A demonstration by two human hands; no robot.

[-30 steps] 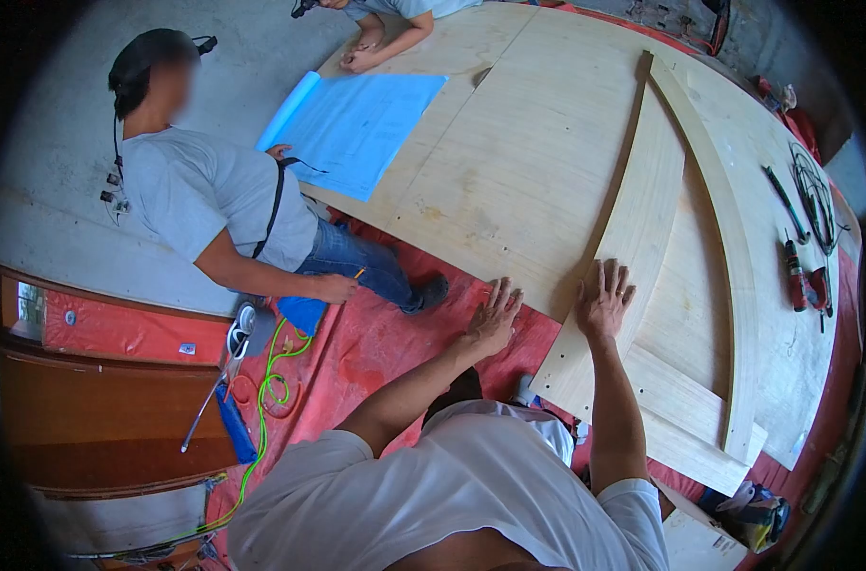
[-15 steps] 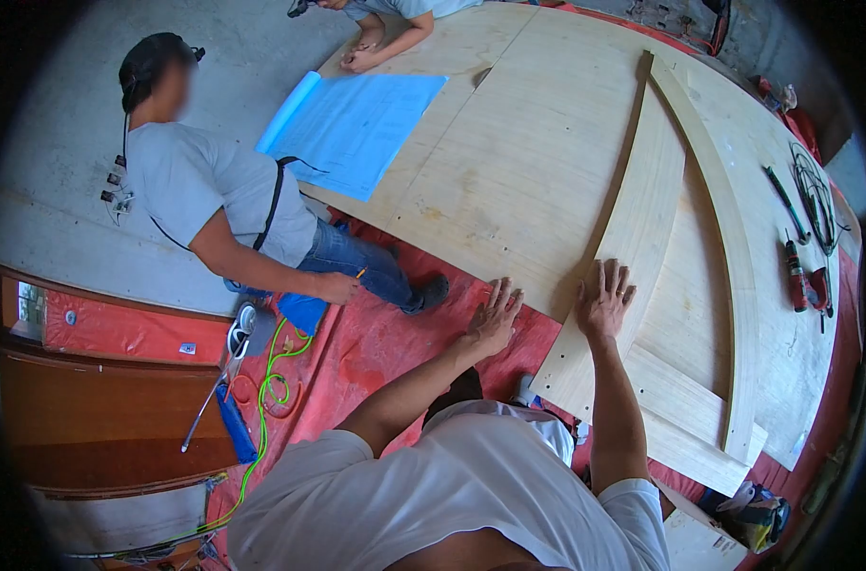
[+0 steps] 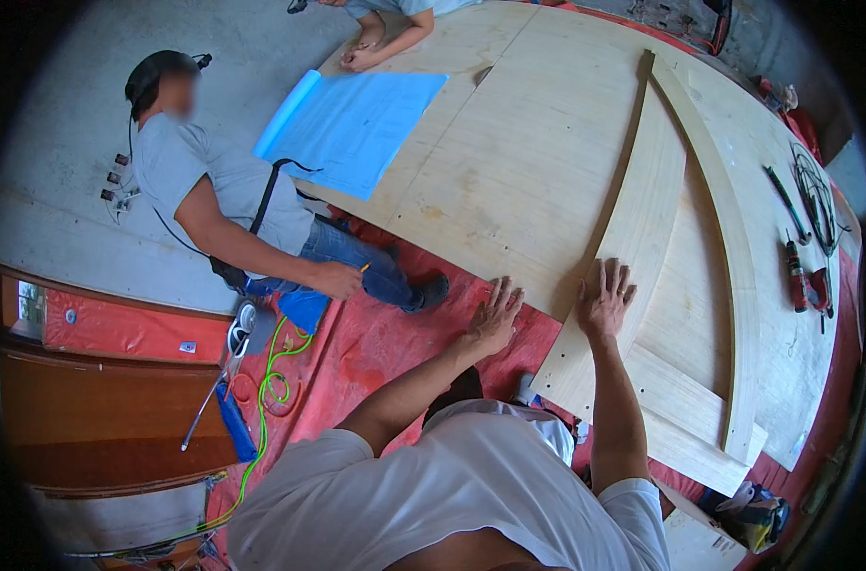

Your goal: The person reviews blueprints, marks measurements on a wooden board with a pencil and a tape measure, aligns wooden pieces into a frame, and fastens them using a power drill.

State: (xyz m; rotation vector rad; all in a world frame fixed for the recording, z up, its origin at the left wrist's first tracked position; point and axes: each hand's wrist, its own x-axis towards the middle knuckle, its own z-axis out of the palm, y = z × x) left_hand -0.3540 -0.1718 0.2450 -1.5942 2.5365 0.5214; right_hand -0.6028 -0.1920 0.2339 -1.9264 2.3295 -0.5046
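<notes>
Co-worker (image 3: 228, 190) slightly farther right, right hand (image 3: 604, 301) unmoved on board (image 3: 650, 214).

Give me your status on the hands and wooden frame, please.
Left hand empty, at table edge; right hand spread on wooden frame; drill lies clear of frame.

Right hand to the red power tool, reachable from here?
Probably, perhaps with a lean: the right hand lies flat on the wide board, gripping nothing, and just a low curved wooden strip lies between it and the red power tool.
</notes>
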